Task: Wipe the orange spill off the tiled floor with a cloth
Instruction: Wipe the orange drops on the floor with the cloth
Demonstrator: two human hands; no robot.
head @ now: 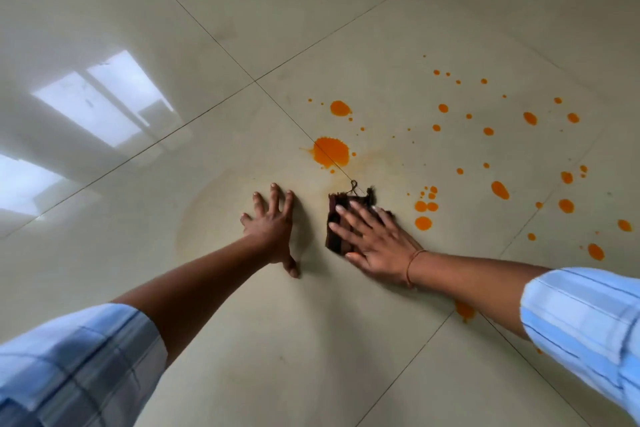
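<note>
No text, label, brand, number or sign can be read anywhere; nothing bears writing.

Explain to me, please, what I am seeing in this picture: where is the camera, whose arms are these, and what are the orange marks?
There is no machine here. The single picture comes from a wide-angle camera worn on a person's head, looking down, so the two arms reaching forward are that person's own. The left hand lies flat with spread fingers on the pale glossy tiled floor and holds nothing. The right hand presses flat on a dark folded cloth, which lies on the floor. The orange marks are a spilled liquid: one large blot sits just beyond the cloth, on a tile joint, and many smaller drops are scattered to the right. A faint yellowish smear around the hands suggests wiping there. The bright shapes at left are window reflections.
</note>
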